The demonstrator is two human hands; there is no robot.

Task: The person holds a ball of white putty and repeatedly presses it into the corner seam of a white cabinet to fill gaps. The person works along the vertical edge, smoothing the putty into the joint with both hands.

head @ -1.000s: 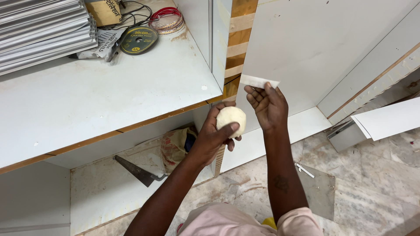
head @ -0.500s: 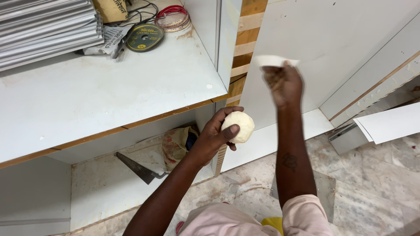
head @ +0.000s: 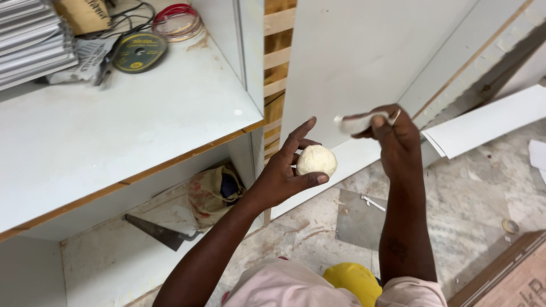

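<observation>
Holding one putty ball (head: 316,161), left hand (head: 287,170); right hand (head: 392,133), one scraper (head: 359,122).

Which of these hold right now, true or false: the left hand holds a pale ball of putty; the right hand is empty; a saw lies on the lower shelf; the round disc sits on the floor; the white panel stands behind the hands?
1. The left hand holds a pale putty ball. True.
2. The right hand is empty. False: it grips a small white scraper.
3. A saw lies on the lower shelf. True.
4. The round disc sits on the floor. False: it lies on the upper shelf top, beside the red wire coil.
5. The white panel stands behind the hands. True.
</observation>
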